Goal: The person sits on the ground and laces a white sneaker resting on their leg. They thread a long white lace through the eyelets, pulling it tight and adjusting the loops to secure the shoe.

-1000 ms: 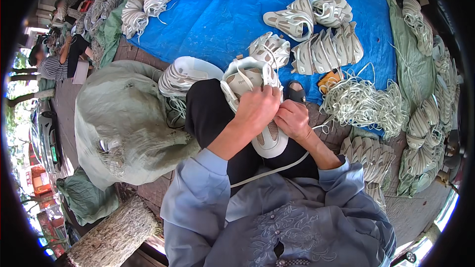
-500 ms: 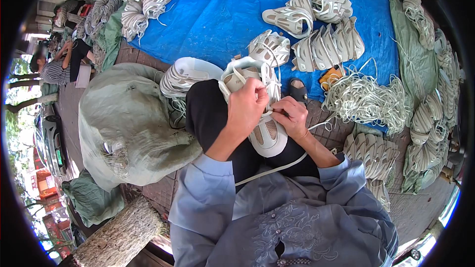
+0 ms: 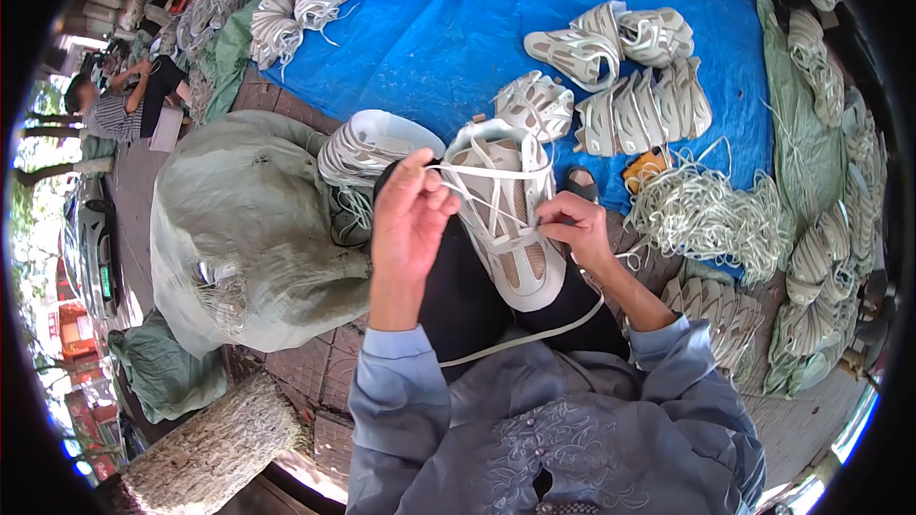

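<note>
A beige and white sneaker (image 3: 523, 277) rests on my lap, toe toward me, with its laces partly threaded. My left hand (image 3: 410, 219) is raised beside the shoe's left side, pinching a white shoelace (image 3: 491, 173) that stretches across the shoe's upper part. At the right edge of the lacing, my right hand (image 3: 577, 229) has thumb and forefinger pressed together against the shoe. What lies between those fingers is hidden. A long loose lace (image 3: 525, 339) curves over my lap below the toe.
A blue tarp (image 3: 429, 29) ahead bears rows of sneaker uppers (image 3: 644, 110) and a tangled heap of laces (image 3: 711, 215). Left of me are a white-soled shoe (image 3: 382, 138), a large grey-green sack (image 3: 253, 229) and a log (image 3: 215, 439). Another person (image 3: 119, 110) sits far left.
My left hand has moved left and away from the shoe's middle, drawing the lace out with it. The right hand stays at the shoe's right side. The view has shifted slightly.
</note>
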Demonstrator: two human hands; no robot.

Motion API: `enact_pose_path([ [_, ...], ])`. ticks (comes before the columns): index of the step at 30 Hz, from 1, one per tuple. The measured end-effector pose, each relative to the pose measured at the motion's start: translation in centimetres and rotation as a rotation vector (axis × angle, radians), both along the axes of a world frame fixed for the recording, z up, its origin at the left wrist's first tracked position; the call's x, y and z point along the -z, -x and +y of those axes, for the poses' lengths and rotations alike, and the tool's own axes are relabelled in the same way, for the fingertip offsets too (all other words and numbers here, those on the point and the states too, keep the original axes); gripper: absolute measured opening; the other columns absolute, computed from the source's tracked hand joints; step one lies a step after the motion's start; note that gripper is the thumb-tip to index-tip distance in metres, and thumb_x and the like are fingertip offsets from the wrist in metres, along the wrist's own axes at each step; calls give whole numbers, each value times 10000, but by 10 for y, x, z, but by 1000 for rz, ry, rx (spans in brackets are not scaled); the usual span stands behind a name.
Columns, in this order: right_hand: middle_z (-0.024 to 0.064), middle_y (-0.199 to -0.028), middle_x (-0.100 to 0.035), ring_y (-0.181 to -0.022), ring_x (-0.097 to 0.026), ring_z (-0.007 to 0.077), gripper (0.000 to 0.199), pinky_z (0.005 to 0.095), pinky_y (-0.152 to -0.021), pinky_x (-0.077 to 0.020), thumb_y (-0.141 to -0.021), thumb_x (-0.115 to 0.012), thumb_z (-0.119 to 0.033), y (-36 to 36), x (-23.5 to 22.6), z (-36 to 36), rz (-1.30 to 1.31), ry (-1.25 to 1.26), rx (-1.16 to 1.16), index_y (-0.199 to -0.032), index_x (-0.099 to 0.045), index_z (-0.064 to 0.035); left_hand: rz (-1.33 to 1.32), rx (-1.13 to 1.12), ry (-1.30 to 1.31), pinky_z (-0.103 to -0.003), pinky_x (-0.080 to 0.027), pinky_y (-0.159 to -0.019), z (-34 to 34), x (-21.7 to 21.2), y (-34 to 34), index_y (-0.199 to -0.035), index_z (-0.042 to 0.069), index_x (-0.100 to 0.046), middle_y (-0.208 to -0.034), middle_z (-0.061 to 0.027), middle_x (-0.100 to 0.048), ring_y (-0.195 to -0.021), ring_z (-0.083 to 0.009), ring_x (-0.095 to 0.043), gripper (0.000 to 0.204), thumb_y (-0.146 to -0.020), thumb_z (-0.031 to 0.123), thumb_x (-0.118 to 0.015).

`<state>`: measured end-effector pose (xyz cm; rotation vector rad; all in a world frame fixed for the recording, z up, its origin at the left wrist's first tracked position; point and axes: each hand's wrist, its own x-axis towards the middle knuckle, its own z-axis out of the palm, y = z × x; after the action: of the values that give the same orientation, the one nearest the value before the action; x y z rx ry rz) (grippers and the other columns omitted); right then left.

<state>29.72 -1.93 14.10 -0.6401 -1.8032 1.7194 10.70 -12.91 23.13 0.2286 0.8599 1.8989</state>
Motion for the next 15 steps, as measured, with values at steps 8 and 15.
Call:
enact_pose_path([
  [8,99,-716,-595,-622,-592,206,368,316,-558,-471,-644,-666,-160,76,-75,28,-478,-961,-28,-979,-567,-45,438,-186,-64,-220,-392,-625,-36,-108,120,-1109,-11,-465,-822,-26,-508,-648,-86,-438,294,-855,123,-525],
  [15,134,-797,-617,-722,-615,273,369,378,-634,-497,-618,-653,-194,116,-58,44,-635,-1001,-340,-953,-574,-59,534,-326,116,-224,-431,-655,-69,-110,239,-1148,-46,-437,-921,-67,-524,-719,-99,-488,307,-859,47,-487],
])
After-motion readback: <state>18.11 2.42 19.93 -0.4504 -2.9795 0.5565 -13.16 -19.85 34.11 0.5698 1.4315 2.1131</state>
